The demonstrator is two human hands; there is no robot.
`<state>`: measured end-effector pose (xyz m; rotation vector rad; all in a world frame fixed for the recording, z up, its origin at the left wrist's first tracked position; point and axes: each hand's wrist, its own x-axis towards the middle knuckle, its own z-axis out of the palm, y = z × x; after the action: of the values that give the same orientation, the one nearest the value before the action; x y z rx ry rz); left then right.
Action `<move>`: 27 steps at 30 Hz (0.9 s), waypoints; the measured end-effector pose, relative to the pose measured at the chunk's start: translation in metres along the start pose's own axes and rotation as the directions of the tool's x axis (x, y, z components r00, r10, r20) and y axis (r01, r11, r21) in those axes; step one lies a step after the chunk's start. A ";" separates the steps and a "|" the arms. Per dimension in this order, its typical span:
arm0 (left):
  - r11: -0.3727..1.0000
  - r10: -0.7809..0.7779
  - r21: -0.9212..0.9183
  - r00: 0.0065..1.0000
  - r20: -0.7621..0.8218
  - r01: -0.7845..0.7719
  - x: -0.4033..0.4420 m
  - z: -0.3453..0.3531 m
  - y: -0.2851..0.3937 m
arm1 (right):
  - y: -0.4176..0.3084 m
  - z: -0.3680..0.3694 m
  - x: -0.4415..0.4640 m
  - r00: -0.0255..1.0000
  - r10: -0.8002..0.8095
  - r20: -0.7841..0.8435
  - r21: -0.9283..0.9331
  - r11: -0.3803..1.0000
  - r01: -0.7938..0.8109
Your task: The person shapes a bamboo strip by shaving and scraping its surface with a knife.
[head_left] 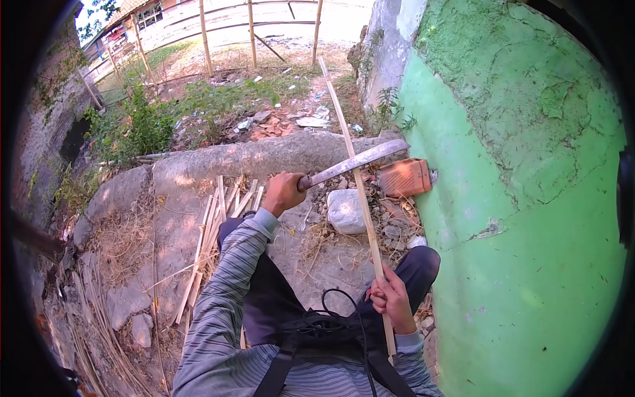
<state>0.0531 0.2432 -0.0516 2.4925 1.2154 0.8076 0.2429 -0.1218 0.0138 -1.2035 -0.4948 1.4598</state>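
Note:
My left hand (284, 194) is wrapped round the dark handle of a machete (360, 161). Its long, worn blade points up and to the right, with the curved tip near the green wall. The blade crosses a long, pale bamboo strip (368, 228); whether they touch I cannot tell. Lower down, my right hand (393, 301) grips that strip near my right knee. The strip slants away from me, its far end reaching past the low concrete ledge. Beneath the crossing lies a whitish stone block (346, 212).
Several split bamboo strips (210, 231) lie beside my left leg. An orange brick (405, 177) rests against the green wall (522, 264) on my right. Ahead runs a low concrete ledge (231, 157), with rubble, plants and a bamboo fence (252, 33) beyond. Thin strips lie at far left.

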 end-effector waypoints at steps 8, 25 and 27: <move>0.985 0.173 0.003 0.981 0.089 -0.174 -0.021 -0.001 0.025 | -0.009 0.006 0.016 0.997 -0.070 0.019 -0.067 0.995 0.072; 0.997 -0.014 -0.072 1.000 0.012 0.015 -0.007 0.013 0.005 | -0.009 0.014 -0.005 0.998 0.017 0.055 -0.030 0.999 -0.016; 0.996 -0.025 -0.092 0.999 -0.048 0.020 -0.007 0.012 0.004 | -0.008 0.013 -0.008 0.998 0.022 0.062 -0.025 0.999 -0.021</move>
<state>0.0590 0.2352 -0.0622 2.3951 1.1924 0.9030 0.2346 -0.1233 0.0286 -1.1885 -0.5452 1.5172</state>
